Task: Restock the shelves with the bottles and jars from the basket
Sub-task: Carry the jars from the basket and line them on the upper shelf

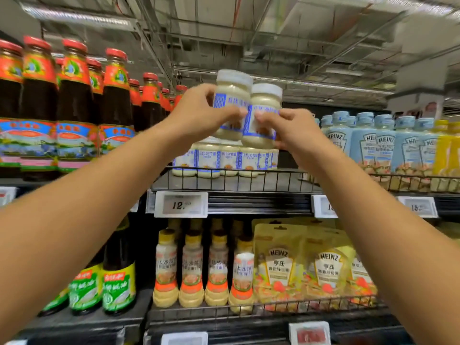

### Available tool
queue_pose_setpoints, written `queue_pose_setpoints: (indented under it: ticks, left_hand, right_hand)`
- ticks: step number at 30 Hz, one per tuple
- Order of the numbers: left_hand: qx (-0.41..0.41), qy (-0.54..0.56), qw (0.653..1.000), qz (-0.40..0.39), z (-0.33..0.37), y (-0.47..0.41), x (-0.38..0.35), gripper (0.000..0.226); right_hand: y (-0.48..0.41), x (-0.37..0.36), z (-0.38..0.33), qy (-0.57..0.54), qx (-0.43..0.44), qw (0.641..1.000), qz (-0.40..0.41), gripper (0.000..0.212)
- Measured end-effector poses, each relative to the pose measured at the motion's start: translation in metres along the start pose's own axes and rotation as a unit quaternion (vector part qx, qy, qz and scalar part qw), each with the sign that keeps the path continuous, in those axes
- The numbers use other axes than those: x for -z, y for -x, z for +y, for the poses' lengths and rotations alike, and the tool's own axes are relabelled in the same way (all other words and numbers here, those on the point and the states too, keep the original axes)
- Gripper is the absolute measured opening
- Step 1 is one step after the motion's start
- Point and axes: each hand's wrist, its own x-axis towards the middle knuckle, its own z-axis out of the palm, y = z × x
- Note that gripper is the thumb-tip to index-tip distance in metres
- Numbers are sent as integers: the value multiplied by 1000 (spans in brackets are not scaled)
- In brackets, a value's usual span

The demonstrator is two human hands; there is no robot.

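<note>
While I reach up with both arms, the head view puts me in the placing step: two jars are at the centre of the frame, above the row (224,160) of like jars on the upper shelf (224,181). My left hand (199,115) clamps the left jar (232,95), fingers and thumb curled round its blue label. My right hand (286,130) clamps the right jar (265,105) the same way, a little lower and to the right. Both jars are upright, white lids up, and look to touch side by side. Their bases are just over the row's lids; I cannot tell whether they rest on them. The basket is out of frame.

As I judge it, the next move calls for setting each jar down level, either squarely on a lid below or in the bare strip of shelf in front of the row. Only then should I loosen my fingers, one hand at a time, since a stacked jar could tip.
</note>
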Motion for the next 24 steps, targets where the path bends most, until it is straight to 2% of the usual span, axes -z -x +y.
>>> queue_pose_setpoints:
  ticks: [4, 7, 10, 13, 17, 20, 24]
  left_hand:
    - [55, -63, 996, -43, -16, -15, -3, 33]
    - [76, -100, 990, -67, -24, -18, -6, 59]
    - [106, -133, 980, -105, -32, -18, -10, 79]
    - [125, -154, 969, -150, -39, -16, -13, 74]
    - [134, -183, 959, -168, -46, -18, -15, 71]
    - [114, -201, 957, -175, -48, -18, -16, 74]
    - [6, -329, 933, -144, -46, -11, -13, 82]
  right_hand:
    - [-20, 12, 19, 85, -46, 994, -47, 38]
    - [-28, 19, 34, 117, -63, 986, -96, 42]
    - [-33, 22, 50, 149, -73, 978, -130, 58]
    - [-38, 26, 57, 191, -86, 965, -158, 43]
    - [-44, 32, 61, 213, -92, 956, -181, 49]
    - [-41, 34, 59, 220, -104, 950, -198, 66]
    - [-37, 38, 58, 179, -100, 961, -183, 86]
